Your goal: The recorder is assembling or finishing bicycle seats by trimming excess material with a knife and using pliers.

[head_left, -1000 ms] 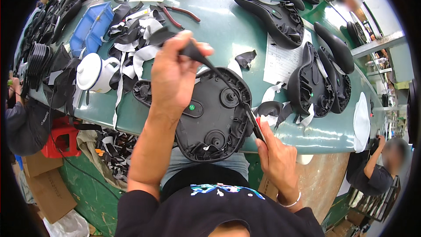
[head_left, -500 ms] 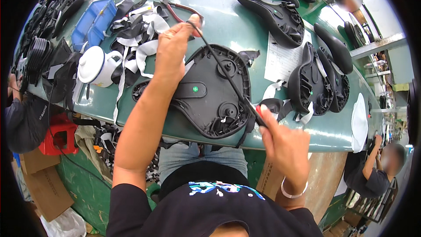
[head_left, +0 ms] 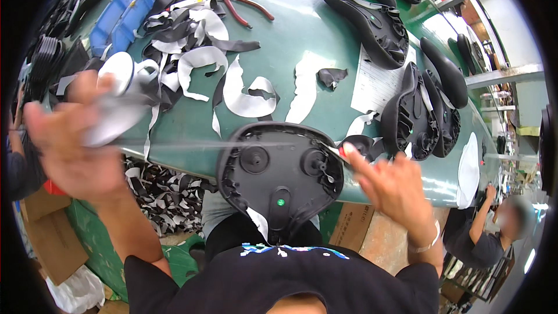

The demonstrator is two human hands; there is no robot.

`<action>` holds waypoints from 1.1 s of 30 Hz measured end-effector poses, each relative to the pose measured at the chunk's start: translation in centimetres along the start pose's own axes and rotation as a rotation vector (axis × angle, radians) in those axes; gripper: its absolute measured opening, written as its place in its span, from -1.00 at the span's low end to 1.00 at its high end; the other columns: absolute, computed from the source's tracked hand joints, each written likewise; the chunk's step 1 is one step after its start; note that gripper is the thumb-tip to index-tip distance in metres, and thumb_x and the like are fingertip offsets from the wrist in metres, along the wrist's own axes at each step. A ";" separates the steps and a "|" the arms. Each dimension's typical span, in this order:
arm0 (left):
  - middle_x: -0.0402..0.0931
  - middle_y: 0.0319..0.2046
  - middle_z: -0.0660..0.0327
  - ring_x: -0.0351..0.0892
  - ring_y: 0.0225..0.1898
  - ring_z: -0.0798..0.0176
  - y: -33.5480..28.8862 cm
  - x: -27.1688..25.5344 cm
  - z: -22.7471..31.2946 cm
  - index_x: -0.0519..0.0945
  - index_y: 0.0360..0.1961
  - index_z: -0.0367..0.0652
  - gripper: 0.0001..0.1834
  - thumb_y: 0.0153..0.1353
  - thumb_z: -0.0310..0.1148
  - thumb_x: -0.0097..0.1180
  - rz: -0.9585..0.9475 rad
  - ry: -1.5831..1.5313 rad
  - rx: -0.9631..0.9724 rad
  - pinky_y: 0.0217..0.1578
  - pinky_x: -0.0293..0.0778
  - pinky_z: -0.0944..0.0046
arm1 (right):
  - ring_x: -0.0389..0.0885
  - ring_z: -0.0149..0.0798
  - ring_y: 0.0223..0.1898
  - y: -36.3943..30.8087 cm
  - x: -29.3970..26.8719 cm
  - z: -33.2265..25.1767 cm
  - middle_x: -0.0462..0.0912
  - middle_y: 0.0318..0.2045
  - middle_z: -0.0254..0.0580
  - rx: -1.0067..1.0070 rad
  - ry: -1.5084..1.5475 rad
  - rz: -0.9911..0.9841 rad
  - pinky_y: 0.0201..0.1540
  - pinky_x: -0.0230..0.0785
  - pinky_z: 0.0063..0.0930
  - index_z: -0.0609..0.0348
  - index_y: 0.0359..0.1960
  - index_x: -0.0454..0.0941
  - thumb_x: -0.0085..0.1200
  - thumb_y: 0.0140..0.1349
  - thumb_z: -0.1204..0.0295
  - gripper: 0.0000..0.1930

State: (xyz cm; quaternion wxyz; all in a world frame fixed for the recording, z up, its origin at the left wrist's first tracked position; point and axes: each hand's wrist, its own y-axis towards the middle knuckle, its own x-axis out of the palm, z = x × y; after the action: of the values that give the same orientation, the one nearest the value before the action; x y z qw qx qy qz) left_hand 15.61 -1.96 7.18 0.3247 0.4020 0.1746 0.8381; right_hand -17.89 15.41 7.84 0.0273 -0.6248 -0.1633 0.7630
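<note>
An upturned black bicycle saddle (head_left: 273,180) lies at the table's near edge, its narrow end toward me and its ribbed underside up. My right hand (head_left: 395,189) is closed around a small knife (head_left: 344,150) with a red part, its tip at the saddle's right rim. My left hand (head_left: 81,145) is off to the left, smeared by motion, beside a white mug (head_left: 119,71). A thin blurred strip (head_left: 174,143) stretches from it across to the saddle. A pale, blurred flap (head_left: 119,119) hangs at its fingers. A white scrap (head_left: 258,224) hangs by the saddle's narrow end.
Black and white offcuts (head_left: 192,35) are heaped at the left behind the mug, near a blue bin (head_left: 119,17). Red-handled pliers (head_left: 244,9) lie at the back. Several other saddles (head_left: 410,110) stand at the right by a paper sheet (head_left: 369,84). Another person (head_left: 491,232) is at far right.
My left hand has swung from above the saddle far to the left, pulling the strip. The saddle has turned, its narrow end now toward me. The right hand has shifted slightly right.
</note>
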 end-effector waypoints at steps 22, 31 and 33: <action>0.39 -0.02 0.01 0.52 -0.08 0.25 -7.1 4.5 -13.8 0.17 0.18 -0.36 -0.24 -0.05 -0.56 0.27 0.301 0.847 -0.384 -0.05 0.49 0.27 | 0.52 0.05 -0.68 -1.0 10.6 -3.0 0.53 -0.66 -0.05 0.307 0.466 0.339 -0.63 0.25 -0.04 0.10 0.35 0.19 0.08 0.30 0.29 -0.39; 0.43 -0.12 -0.01 0.55 -0.17 0.18 -12.5 10.2 -15.2 0.13 0.20 -0.37 -0.15 -0.10 -0.49 0.33 0.059 1.415 -0.146 -0.16 0.51 0.23 | 0.59 -0.10 -0.66 -6.2 8.2 -8.1 0.58 -0.64 -0.06 0.625 1.305 0.053 -0.58 0.39 -0.20 0.17 0.31 0.22 0.06 0.31 0.43 -0.46; 0.40 -0.06 -0.01 0.52 -0.12 0.20 -12.8 9.7 -15.4 0.14 0.19 -0.37 -0.20 -0.08 -0.52 0.30 0.263 1.008 -0.391 -0.13 0.50 0.26 | 0.62 -0.32 -0.61 -5.9 7.9 -7.3 0.62 -0.59 -0.20 0.670 1.322 0.132 -0.53 0.45 -0.39 0.08 0.33 0.24 0.03 0.33 0.43 -0.47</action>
State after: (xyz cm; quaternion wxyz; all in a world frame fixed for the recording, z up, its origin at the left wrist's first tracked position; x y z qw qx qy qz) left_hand 4.16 13.54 -3.94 0.1622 -0.0980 0.0977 0.9770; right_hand -13.48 24.48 0.85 0.2629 -0.9204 0.1664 0.2368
